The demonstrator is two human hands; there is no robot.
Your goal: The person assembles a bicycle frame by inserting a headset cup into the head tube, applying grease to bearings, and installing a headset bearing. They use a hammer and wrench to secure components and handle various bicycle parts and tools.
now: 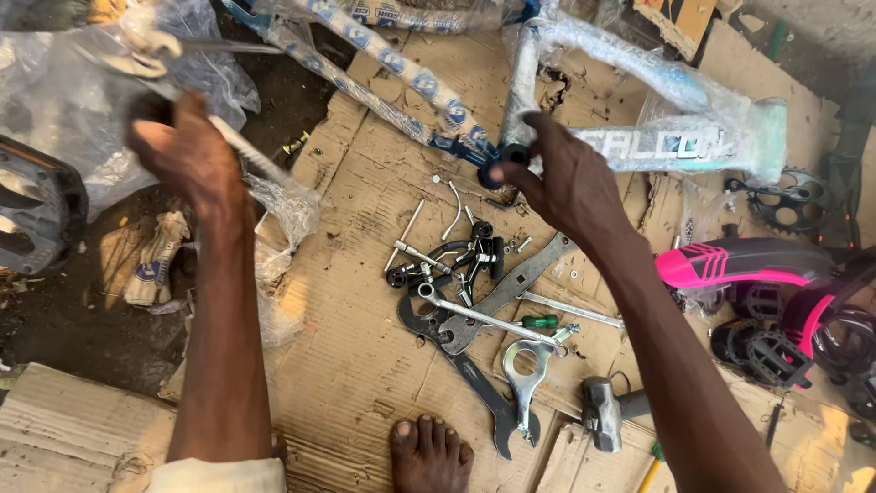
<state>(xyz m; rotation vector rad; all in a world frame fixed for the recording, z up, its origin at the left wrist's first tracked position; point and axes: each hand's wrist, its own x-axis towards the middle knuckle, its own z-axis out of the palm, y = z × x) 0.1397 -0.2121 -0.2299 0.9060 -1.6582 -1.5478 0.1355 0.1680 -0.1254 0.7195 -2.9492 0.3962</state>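
Observation:
A bicycle frame wrapped in clear plastic lies on brown cardboard at the top. My right hand pinches a small black ring-shaped part at the frame's bottom bracket shell. My left hand is raised at the upper left and grips a long metal tool, blurred, which runs from a hooked end near crumpled plastic wrap down to the right. My bare foot shows at the bottom edge.
A pile of flat spanners, wrenches, bolts and black fittings lies mid-cardboard. A green-handled screwdriver and a hammer lie near it. Pink mudguards, black pedals and a chainring sit right. A pedal lies far left.

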